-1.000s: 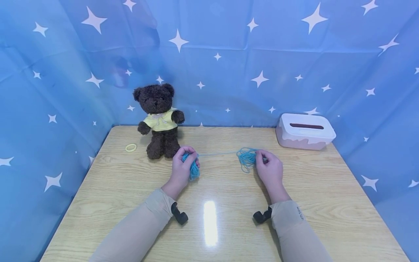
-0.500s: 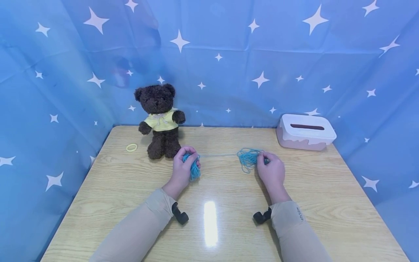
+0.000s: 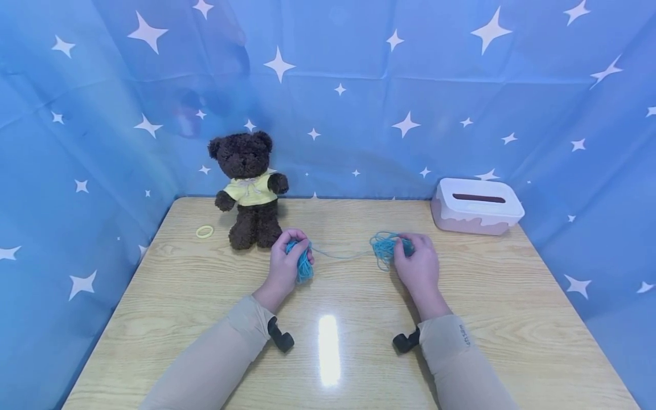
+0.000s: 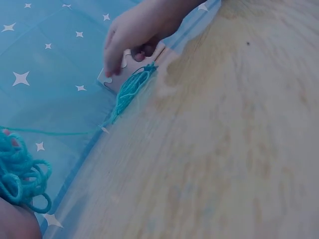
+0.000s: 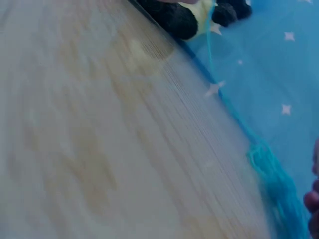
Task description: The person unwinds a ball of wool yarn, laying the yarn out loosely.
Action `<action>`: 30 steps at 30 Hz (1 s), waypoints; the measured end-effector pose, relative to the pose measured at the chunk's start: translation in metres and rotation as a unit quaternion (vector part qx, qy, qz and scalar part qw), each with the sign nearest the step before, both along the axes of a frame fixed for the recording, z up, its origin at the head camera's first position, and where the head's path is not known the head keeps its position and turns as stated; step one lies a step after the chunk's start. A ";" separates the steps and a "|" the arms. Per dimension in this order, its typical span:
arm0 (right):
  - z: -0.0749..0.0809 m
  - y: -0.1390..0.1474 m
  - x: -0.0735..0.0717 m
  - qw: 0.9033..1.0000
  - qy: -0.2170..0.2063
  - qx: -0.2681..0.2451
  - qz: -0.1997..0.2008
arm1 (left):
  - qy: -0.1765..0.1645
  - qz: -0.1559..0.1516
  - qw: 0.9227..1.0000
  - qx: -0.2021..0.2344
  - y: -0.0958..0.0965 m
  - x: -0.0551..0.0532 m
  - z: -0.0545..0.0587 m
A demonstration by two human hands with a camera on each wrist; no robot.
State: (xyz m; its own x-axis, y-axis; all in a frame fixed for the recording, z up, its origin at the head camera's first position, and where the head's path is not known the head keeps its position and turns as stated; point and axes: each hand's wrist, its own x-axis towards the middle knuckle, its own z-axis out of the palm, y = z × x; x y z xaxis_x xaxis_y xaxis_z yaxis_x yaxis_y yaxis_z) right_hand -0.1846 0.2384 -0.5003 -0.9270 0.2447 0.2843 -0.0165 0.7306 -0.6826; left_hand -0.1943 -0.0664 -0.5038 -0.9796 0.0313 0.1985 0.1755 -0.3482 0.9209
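My left hand (image 3: 284,265) grips a looped bundle of blue yarn (image 3: 304,269) between thumb and fingers. Loops of that bundle stick out at the left wrist view's lower left edge. A thin strand (image 3: 340,257) sags from it to a loose heap of blue yarn (image 3: 383,248) on the table. Over the heap's right end is my right hand (image 3: 419,270), thumb and fingers spread apart. In the left wrist view the right hand (image 4: 142,27) hangs just above the heap (image 4: 132,92). Right-hand fingertips (image 5: 313,201) show beside the yarn in the right wrist view.
A dark brown teddy bear (image 3: 251,191) in a yellow shirt stands behind my left hand. Left of it lies a yellow ring (image 3: 204,232). A white and pink tissue box (image 3: 476,208) sits at the table's back right. Blue star-patterned cloth (image 3: 328,108) surrounds the table (image 3: 512,319).
The strand has gone from nearly straight to sagging. My right hand has shifted slightly left over the heap, and its thumb and fingers have parted. The left hand stays in place.
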 end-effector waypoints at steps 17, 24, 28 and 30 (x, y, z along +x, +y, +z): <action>0.005 -0.091 0.016 0.949 -0.047 -0.044 0.309 | 0.018 -0.052 0.998 -0.011 -0.001 0.001 -0.001; 0.000 -0.097 0.017 0.961 -0.013 -0.038 0.275 | 0.018 -0.059 0.998 -0.020 0.000 0.000 -0.002; 0.001 -0.095 0.016 0.964 0.012 -0.040 0.263 | 0.019 -0.061 0.998 -0.021 0.000 0.000 -0.002; 0.001 -0.093 0.016 0.963 0.017 -0.035 0.267 | 0.018 -0.062 0.998 -0.020 0.001 0.001 -0.001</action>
State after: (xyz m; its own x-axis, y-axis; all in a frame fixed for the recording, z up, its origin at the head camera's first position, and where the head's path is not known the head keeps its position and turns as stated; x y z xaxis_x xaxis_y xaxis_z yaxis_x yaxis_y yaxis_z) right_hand -0.1687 0.1458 -0.4988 -0.9165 -0.2448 0.3163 -0.4000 0.5638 -0.7226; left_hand -0.1936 -0.0658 -0.5051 -0.9600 0.1595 0.2301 0.1671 -0.3327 0.9281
